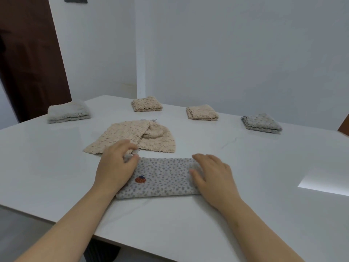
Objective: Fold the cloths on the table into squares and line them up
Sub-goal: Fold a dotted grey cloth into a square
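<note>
A grey dotted cloth (162,176) with a small red strawberry patch lies folded into a long rectangle near the table's front edge. My left hand (115,167) pinches its far left corner between thumb and fingers. My right hand (213,176) lies on its right end with the thumb on top and the fingers over the edge. Behind it a beige knitted cloth (132,138) lies unfolded and rumpled. Along the far side sit folded squares: a grey stack (69,111), two beige ones (147,104) (202,112) and a grey one (261,123).
The white table (264,186) has its front edge close to me, running diagonally from left to lower right. A bright patch of light falls on it at the right. White walls stand behind, and a dark brown door at the left.
</note>
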`<state>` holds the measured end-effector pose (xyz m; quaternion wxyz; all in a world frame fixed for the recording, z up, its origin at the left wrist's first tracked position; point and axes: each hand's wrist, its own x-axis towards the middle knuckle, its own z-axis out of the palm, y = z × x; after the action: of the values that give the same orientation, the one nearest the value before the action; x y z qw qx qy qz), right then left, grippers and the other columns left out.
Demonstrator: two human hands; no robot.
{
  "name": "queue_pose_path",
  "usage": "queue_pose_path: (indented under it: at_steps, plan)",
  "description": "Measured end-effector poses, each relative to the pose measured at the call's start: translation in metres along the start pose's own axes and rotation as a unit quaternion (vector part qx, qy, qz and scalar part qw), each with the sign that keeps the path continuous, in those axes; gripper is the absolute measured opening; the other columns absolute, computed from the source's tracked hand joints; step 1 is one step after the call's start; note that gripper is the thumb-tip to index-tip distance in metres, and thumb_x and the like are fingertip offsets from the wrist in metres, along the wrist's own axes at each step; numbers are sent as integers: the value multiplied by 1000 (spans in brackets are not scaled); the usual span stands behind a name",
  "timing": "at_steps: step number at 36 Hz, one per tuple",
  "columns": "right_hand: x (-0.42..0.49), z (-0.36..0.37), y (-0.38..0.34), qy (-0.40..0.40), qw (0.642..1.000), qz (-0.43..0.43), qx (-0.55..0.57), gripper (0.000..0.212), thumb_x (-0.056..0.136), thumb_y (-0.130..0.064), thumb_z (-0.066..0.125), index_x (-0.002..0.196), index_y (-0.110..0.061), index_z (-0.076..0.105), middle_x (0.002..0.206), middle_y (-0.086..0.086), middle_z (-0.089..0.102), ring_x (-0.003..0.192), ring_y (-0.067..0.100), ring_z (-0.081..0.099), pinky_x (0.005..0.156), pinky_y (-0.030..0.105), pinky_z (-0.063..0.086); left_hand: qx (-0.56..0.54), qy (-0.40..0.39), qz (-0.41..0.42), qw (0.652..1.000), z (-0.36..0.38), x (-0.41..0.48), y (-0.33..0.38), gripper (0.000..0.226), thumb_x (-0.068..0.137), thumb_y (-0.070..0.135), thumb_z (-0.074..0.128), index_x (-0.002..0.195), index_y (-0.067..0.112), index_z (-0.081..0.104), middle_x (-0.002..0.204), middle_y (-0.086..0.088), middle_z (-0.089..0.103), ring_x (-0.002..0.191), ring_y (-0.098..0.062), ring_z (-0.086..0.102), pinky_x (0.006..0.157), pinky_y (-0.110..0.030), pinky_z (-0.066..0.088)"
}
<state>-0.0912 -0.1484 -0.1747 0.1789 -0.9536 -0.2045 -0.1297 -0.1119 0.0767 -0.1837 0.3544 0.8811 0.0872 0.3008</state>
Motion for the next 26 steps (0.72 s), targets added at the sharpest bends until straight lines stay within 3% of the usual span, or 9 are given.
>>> queue_pose_path:
  at_steps: [2, 5, 8, 11, 17, 20, 23, 25, 26]
  plan:
    - [-1, 6, -6, -73, 997, -3, -27, 65, 86, -51, 15, 145, -28, 24, 154, -12, 22, 143, 11, 11, 113, 30, 8, 14, 18, 110, 994, -1, -8, 5, 37, 80, 37, 48, 102, 14, 68, 126, 3, 55, 121, -19, 43, 100, -29, 27]
    - [-2, 11, -9, -119, 991, 1, -67, 70, 87, -59, 14, 148, -26, 13, 157, -10, 9, 145, 10, 1, 115, 32, 3, 80, -115, 232, 963, 6, -22, 10, 60, 81, 51, 32, 127, 20, 56, 143, 4, 39, 136, -9, 23, 110, -42, 26]
    - [-2, 11, -5, -141, 987, 36, -69, 66, 94, -56, 25, 149, -22, 12, 158, -7, 7, 145, 11, 2, 116, 33, 3, 210, -282, 202, 914, 10, -27, 13, 83, 72, 75, 4, 146, 39, 13, 154, 18, -1, 139, -1, -11, 116, -34, 2]
    - [-3, 12, -2, -155, 984, 54, -74, 66, 94, -56, 23, 150, -22, 11, 158, -6, 5, 145, 11, 1, 116, 34, 2, 278, -349, 155, 881, 10, -26, 15, 95, 59, 82, -10, 145, 44, 1, 155, 19, -6, 143, -5, -10, 116, -35, -4]
    - [-5, 10, 5, -160, 979, 110, -67, 71, 93, -59, 21, 150, -19, 5, 159, -3, 1, 145, 13, -2, 117, 39, 1, 293, -378, 134, 868, 9, -27, 20, 94, 55, 74, -12, 144, 46, -1, 156, 17, -8, 143, -8, -12, 117, -38, -5]
    - [-8, 8, 10, -143, 976, 154, -61, 81, 89, -66, 22, 150, -15, 6, 158, -1, 3, 146, 18, 1, 117, 40, 4, 306, -394, 127, 857, 8, -26, 24, 67, 84, 70, 6, 145, 44, -1, 156, 15, -9, 143, -9, -13, 117, -39, -6]
    - [-12, 8, 14, -93, 973, 196, -75, 81, 86, -69, 24, 145, -13, 23, 151, 3, 25, 140, 22, 18, 113, 39, 16, 316, -433, 105, 837, 4, -19, 32, 58, 94, 58, 21, 146, 42, 1, 157, 12, -7, 144, -12, -9, 118, -40, -3]
    - [-16, 6, 12, -58, 971, 207, -105, 73, 87, -68, 26, 133, -13, 38, 137, 2, 41, 128, 23, 33, 103, 36, 26, 323, -441, 97, 832, 3, -10, 41, 54, 94, 56, 26, 145, 40, 17, 157, 9, 7, 145, -16, 8, 117, -44, 10]
    - [-17, 4, 11, -46, 969, 211, -118, 69, 88, -67, 27, 127, -14, 43, 131, 2, 45, 123, 23, 37, 99, 34, 28, 317, -418, 103, 845, 3, -7, 47, 49, 94, 54, 28, 140, 38, 33, 154, 6, 22, 140, -19, 23, 114, -45, 21]
